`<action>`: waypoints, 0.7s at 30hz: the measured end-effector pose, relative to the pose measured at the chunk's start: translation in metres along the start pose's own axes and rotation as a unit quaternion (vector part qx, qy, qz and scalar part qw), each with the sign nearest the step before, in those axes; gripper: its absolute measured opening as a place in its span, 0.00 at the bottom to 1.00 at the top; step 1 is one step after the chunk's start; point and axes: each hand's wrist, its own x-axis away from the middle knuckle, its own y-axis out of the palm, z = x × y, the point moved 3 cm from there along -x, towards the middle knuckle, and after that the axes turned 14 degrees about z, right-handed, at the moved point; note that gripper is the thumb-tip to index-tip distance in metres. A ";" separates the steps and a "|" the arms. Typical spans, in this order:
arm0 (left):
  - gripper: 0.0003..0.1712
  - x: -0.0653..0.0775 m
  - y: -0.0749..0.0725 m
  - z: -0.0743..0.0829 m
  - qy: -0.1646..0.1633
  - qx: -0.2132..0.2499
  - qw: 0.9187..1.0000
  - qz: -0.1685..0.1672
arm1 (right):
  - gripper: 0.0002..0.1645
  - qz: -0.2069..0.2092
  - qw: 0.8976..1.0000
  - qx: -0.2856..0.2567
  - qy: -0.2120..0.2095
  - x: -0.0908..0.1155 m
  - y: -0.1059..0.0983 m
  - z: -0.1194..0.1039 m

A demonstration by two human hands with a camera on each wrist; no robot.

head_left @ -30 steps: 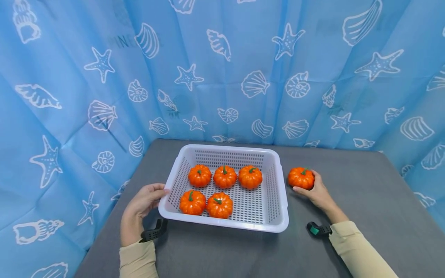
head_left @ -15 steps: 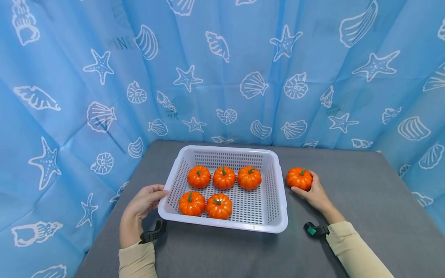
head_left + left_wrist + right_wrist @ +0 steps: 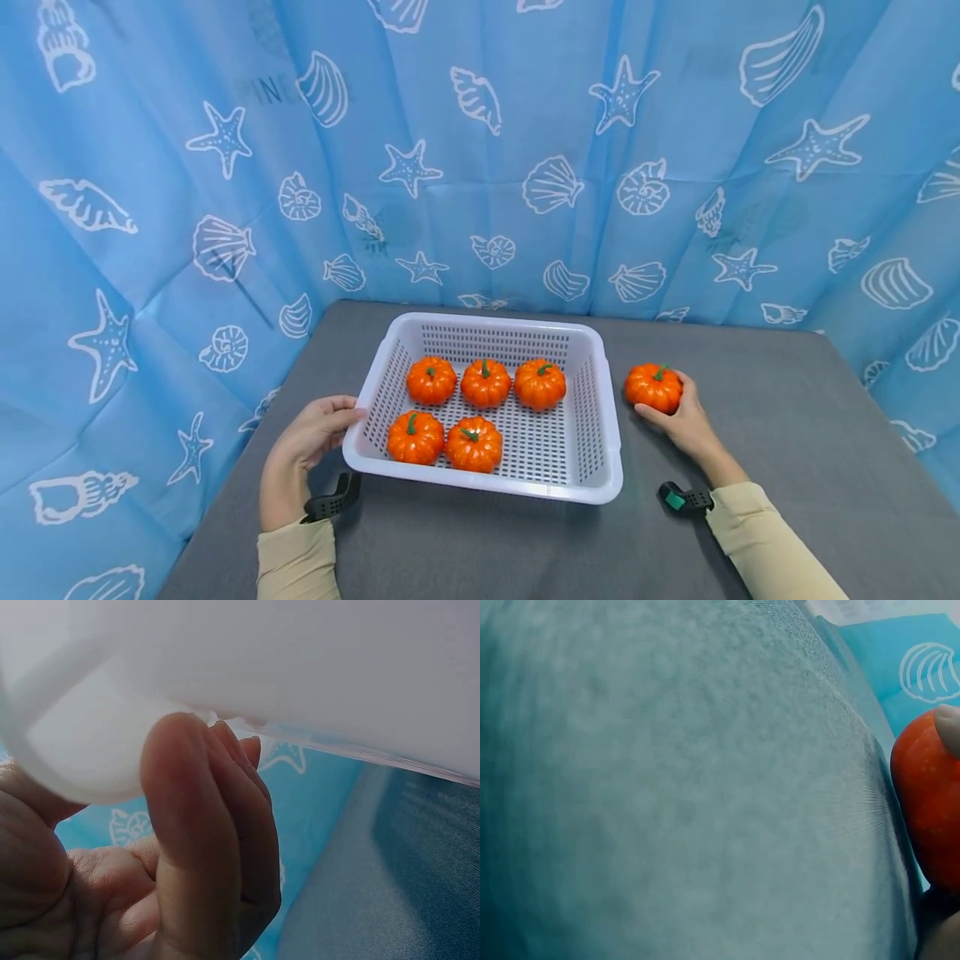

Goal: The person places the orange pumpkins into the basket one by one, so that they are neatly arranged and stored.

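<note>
In the head view, a white slotted plastic basket (image 3: 555,492) stands mid-table with several small orange pumpkins in it, three along the back, such as this pumpkin (image 3: 539,384), and two in front. My left hand (image 3: 318,429) pinches the basket's left rim between thumb and fingers; the left wrist view shows the fingers up against the pale rim (image 3: 90,787). Right of the basket, my right hand (image 3: 686,425) grips another orange pumpkin (image 3: 651,387) with a green stem, thumb at its front and fingers round its right side. Only part of this pumpkin (image 3: 930,802) shows in the right wrist view.
Grey cloth covers the table (image 3: 465,542). A blue curtain (image 3: 480,192) with white shells and starfish hangs behind it and along the left side. Dark bands with a small device sit on both wrists, below beige sleeves.
</note>
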 end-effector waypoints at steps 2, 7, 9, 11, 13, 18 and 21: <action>0.22 0.001 0.000 0.001 0.003 0.001 1.000 -0.003 | 0.59 0.001 1.000 -0.007 0.002 0.000 -0.001 0.000; 0.22 0.002 0.001 0.001 0.008 0.002 1.000 -0.007 | 0.58 0.002 1.000 -0.014 0.002 0.002 -0.004 0.002; 0.23 0.002 0.002 0.000 0.008 0.004 1.000 -0.005 | 0.58 0.000 1.000 -0.012 0.002 0.003 -0.006 0.002; 0.23 0.002 0.002 0.000 0.008 0.005 1.000 -0.008 | 0.58 -0.003 1.000 -0.012 0.002 0.004 -0.008 0.001; 0.24 0.002 0.003 0.000 0.009 0.006 1.000 -0.010 | 0.58 -0.004 1.000 -0.014 0.002 0.005 -0.009 -0.001; 0.24 0.002 0.001 0.001 0.013 0.007 1.000 -0.014 | 0.57 0.002 1.000 -0.019 -0.019 0.001 -0.014 -0.013; 0.24 0.002 0.000 0.002 0.014 0.004 1.000 -0.010 | 0.56 0.006 0.999 -0.023 -0.043 -0.003 -0.018 -0.026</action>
